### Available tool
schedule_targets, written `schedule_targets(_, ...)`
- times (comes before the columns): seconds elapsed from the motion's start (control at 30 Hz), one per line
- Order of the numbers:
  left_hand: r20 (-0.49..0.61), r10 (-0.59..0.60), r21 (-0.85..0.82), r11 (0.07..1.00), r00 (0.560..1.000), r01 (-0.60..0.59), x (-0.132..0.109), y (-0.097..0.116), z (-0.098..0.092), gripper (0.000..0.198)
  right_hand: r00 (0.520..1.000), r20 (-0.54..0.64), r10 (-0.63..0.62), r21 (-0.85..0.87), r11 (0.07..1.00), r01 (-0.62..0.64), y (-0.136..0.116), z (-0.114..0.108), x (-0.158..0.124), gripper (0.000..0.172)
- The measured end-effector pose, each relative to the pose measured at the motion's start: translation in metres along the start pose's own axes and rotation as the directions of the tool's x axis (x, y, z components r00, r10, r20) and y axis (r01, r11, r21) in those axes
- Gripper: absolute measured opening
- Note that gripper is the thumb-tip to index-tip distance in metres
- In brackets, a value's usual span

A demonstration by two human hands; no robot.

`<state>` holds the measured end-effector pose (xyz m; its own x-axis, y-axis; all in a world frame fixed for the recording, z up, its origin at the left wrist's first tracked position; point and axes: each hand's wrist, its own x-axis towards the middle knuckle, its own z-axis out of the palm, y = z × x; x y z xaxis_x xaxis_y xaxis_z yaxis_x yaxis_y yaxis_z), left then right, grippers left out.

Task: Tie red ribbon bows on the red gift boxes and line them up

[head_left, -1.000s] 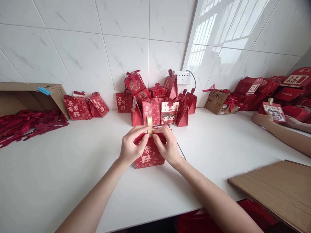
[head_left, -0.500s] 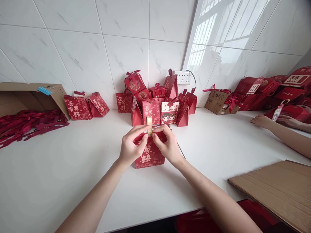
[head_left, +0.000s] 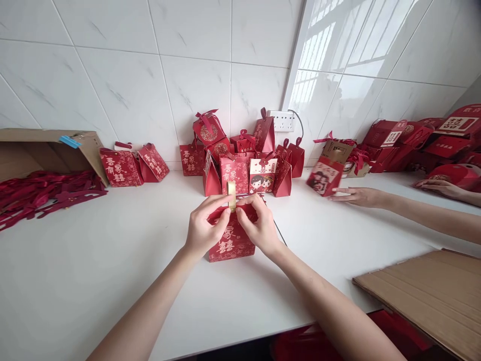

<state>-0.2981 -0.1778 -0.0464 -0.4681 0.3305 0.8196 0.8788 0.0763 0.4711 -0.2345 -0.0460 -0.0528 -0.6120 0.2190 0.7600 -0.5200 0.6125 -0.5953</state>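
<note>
A red gift box (head_left: 235, 245) with pale printed characters stands upright on the white table in front of me. A gold ribbon loop (head_left: 231, 193) rises from its top edge. My left hand (head_left: 205, 223) pinches the top edge on the left side of the loop, thumb in front. On the other side my right hand (head_left: 259, 220) pinches the same edge, its thumb and forefinger close to the loop. My fingers cover the upper part of the box.
Several finished red boxes (head_left: 233, 170) are grouped behind my hands by the tiled wall. Left is a cardboard box (head_left: 84, 150) with dark red ribbons (head_left: 41, 198). A co-worker's hand (head_left: 361, 197) touches a red box (head_left: 323, 176) at right. Cardboard (head_left: 424, 296) lies near right.
My hands and the box between them stay nearly still. At right, the co-worker's hand has reached leftward, and a red box with a picture now stands before the small carton.
</note>
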Motion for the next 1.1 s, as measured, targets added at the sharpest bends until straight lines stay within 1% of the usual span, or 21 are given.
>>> schedule_targets(0.2, -0.005, 0.004, -0.004, 1.000, 1.000, -0.004, 0.000, 0.001, 0.000, 0.023, 0.999, -0.003, 0.040, 0.033, 0.999, -0.040, -0.001, 0.000, 0.000, 0.006)
schedule_targets(0.33, -0.006, 0.000, -0.007, 1.000, 1.000, 0.000, 0.000, 0.000, 0.001, 0.023, 0.997, 0.015, 0.078, 0.047, 0.996, -0.079, -0.001, 0.001, 0.002, 0.005)
schedule_targets(0.4, -0.003, -0.002, -0.009, 1.000, 1.000, 0.002, 0.000, 0.000, 0.001, 0.023, 0.997, 0.016, 0.080, 0.049, 0.995, -0.081, -0.002, 0.000, 0.002, 0.006)
schedule_targets(0.47, 0.001, -0.007, -0.014, 1.000, 1.000, 0.007, 0.001, 0.000, 0.000, 0.022, 0.997, 0.011, 0.073, 0.065, 0.995, -0.074, -0.001, -0.001, 0.001, 0.002)
schedule_targets(0.5, 0.004, -0.016, -0.018, 1.000, 1.000, 0.016, 0.001, 0.000, 0.000, 0.021, 0.997, 0.012, 0.078, 0.089, 0.993, -0.079, 0.000, -0.002, 0.000, 0.007)
schedule_targets(0.53, 0.011, -0.032, -0.022, 0.999, 0.999, 0.032, 0.001, 0.000, 0.000, 0.020, 0.995, 0.019, 0.097, 0.126, 0.987, -0.098, 0.001, -0.002, -0.001, 0.015)
schedule_targets(0.57, 0.017, -0.055, -0.027, 0.998, 0.998, 0.056, 0.001, 0.000, 0.000, 0.020, 0.991, 0.035, 0.133, 0.172, 0.975, -0.137, 0.002, -0.003, -0.001, 0.022)
schedule_targets(0.6, 0.019, -0.083, -0.036, 0.996, 0.996, 0.084, 0.001, -0.001, 0.000, 0.021, 0.980, 0.060, 0.189, 0.223, 0.955, -0.198, 0.003, -0.003, -0.001, 0.025)
schedule_targets(0.67, 0.022, -0.151, -0.089, 0.984, 0.988, 0.153, -0.001, -0.005, 0.001, 0.032, 0.939, 0.103, 0.328, 0.322, 0.882, -0.343, 0.007, -0.003, 0.001, 0.018)
schedule_targets(0.7, 0.032, -0.192, -0.131, 0.972, 0.981, 0.194, -0.002, -0.008, 0.002, 0.041, 0.913, 0.102, 0.395, 0.377, 0.834, -0.403, 0.009, -0.004, 0.003, 0.016)
schedule_targets(0.73, 0.051, -0.233, -0.175, 0.955, 0.971, 0.238, -0.004, -0.011, 0.003, 0.052, 0.887, 0.083, 0.455, 0.444, 0.780, -0.441, 0.012, -0.004, 0.005, 0.017)
schedule_targets(0.77, 0.082, -0.271, -0.212, 0.936, 0.959, 0.282, -0.006, -0.015, 0.005, 0.061, 0.861, 0.046, 0.507, 0.519, 0.724, -0.454, 0.015, -0.006, 0.008, 0.020)
schedule_targets(0.8, 0.124, -0.303, -0.239, 0.915, 0.945, 0.325, -0.008, -0.018, 0.006, 0.068, 0.834, -0.005, 0.551, 0.597, 0.671, -0.440, 0.018, -0.008, 0.011, 0.022)
schedule_targets(0.87, 0.199, -0.346, -0.262, 0.883, 0.917, 0.390, -0.011, -0.023, 0.010, 0.076, 0.773, -0.106, 0.625, 0.722, 0.584, -0.372, 0.025, -0.013, 0.016, 0.024)
schedule_targets(0.9, 0.231, -0.359, -0.267, 0.870, 0.904, 0.414, -0.013, -0.024, 0.012, 0.077, 0.743, -0.150, 0.652, 0.761, 0.556, -0.335, 0.028, -0.016, 0.018, 0.024)
schedule_targets(0.97, 0.277, -0.393, -0.272, 0.843, 0.877, 0.464, -0.015, -0.024, 0.017, 0.074, 0.694, -0.221, 0.686, 0.809, 0.526, -0.262, 0.035, -0.021, 0.021, 0.023)
schedule_targets(1.0, 0.284, -0.407, -0.271, 0.834, 0.868, 0.480, -0.016, -0.023, 0.018, 0.071, 0.679, -0.235, 0.696, 0.827, 0.510, -0.237, 0.038, -0.023, 0.022, 0.022)
schedule_targets(1.03, 0.274, -0.413, -0.263, 0.836, 0.868, 0.481, -0.017, -0.022, 0.020, 0.067, 0.673, -0.237, 0.700, 0.844, 0.492, -0.215, 0.040, -0.024, 0.022, 0.020)
schedule_targets(1.07, 0.240, -0.406, -0.241, 0.855, 0.882, 0.459, -0.018, -0.021, 0.021, 0.065, 0.678, -0.224, 0.700, 0.861, 0.468, -0.198, 0.042, -0.023, 0.023, 0.018)
schedule_targets(1.1, 0.182, -0.371, -0.203, 0.892, 0.911, 0.404, -0.019, -0.021, 0.021, 0.065, 0.694, -0.196, 0.693, 0.878, 0.439, -0.190, 0.044, -0.022, 0.023, 0.016)
